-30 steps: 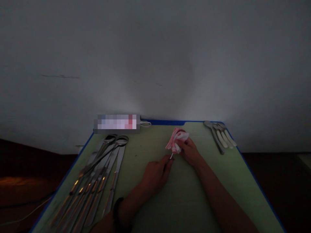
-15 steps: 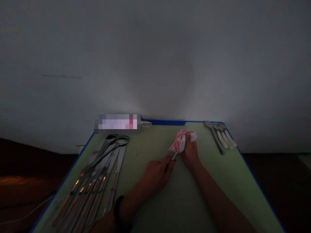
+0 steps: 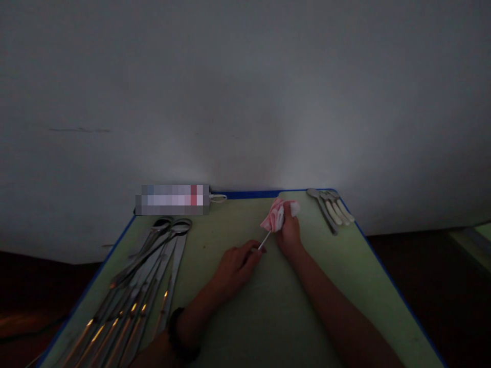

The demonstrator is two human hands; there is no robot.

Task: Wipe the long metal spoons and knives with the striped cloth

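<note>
Over the middle of the table, my left hand (image 3: 236,268) pinches the near end of a thin metal handle (image 3: 265,239). The handle's far end disappears into a pink and white cloth (image 3: 274,217), so its kind is hidden. My right hand (image 3: 289,232) is closed on that cloth, with the thumb pressed on top of it. A dark bracelet (image 3: 178,335) circles my left wrist.
Long-handled metal spoons (image 3: 180,226) and several flat metal utensils (image 3: 178,258) lie along the left side. At the back right are a grey spoon (image 3: 322,209) and several white-handled pieces (image 3: 339,209). A blurred-out box (image 3: 172,199) stands against the wall (image 3: 245,92).
A longer stretch of the metal handle now shows between my left hand and the cloth. My view has shifted slightly to the right. Both hands keep their hold.
</note>
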